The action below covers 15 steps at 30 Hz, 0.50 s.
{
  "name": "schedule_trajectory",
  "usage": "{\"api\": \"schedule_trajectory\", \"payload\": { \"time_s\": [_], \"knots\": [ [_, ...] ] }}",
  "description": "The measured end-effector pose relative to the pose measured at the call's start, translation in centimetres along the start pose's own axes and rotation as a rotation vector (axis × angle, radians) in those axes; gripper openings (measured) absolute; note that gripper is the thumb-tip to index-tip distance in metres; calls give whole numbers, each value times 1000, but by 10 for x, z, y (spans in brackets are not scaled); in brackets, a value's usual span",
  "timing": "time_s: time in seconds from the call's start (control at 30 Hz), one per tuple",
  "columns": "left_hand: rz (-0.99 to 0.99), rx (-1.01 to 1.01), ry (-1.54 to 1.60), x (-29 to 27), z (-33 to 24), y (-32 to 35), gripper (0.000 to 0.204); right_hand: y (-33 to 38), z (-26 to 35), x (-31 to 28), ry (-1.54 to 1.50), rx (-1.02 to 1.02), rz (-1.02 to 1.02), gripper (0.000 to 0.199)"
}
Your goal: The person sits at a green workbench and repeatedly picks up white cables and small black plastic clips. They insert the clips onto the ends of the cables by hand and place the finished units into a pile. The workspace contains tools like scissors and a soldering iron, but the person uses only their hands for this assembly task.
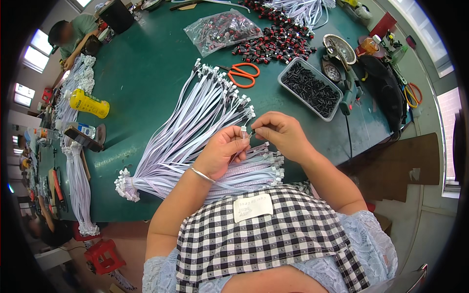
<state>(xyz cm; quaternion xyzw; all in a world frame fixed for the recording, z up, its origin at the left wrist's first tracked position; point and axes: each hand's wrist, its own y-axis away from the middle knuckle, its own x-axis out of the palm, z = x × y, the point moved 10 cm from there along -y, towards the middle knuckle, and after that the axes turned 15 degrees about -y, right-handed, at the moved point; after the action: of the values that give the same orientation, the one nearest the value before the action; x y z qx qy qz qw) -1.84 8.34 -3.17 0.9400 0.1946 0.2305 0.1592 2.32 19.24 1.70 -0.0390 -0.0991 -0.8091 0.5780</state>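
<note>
Head view, centre of frame: left hand (222,151) pinching thin pale-lilac ribbon cable with white plastic connector (243,129) upright above green desk (146,73); right hand (283,134) pinching tiny part at its tip. Best kept steady, aligned, pressed gently.

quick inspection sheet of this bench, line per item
surface: green table, crowded
job's things: small white connector pinched in left hand; fan of white ribbon cables beneath
clutter: orange scissors, tray of black parts, yellow bottle, bag of red-black parts
hands: left hand and right hand meet fingertip to fingertip at the connector
cables: more white bundles at the left edge
surroundings: another person seated far left
</note>
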Motion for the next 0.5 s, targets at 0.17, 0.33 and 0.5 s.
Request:
{"api": "schedule_trajectory", "payload": {
  "time_s": [0.17,0.33,0.5],
  "knots": [
    [-6,-4,0,-1,1,-1,8,0,0,1,32,-4,11,10],
    [-12,40,-82,1,-1,0,10,-1,14,7,209,-98,121,9],
    [-59,72,-299,3,-10,6,23,-2,-2,-1,15,75,124,17]
  ]
}}
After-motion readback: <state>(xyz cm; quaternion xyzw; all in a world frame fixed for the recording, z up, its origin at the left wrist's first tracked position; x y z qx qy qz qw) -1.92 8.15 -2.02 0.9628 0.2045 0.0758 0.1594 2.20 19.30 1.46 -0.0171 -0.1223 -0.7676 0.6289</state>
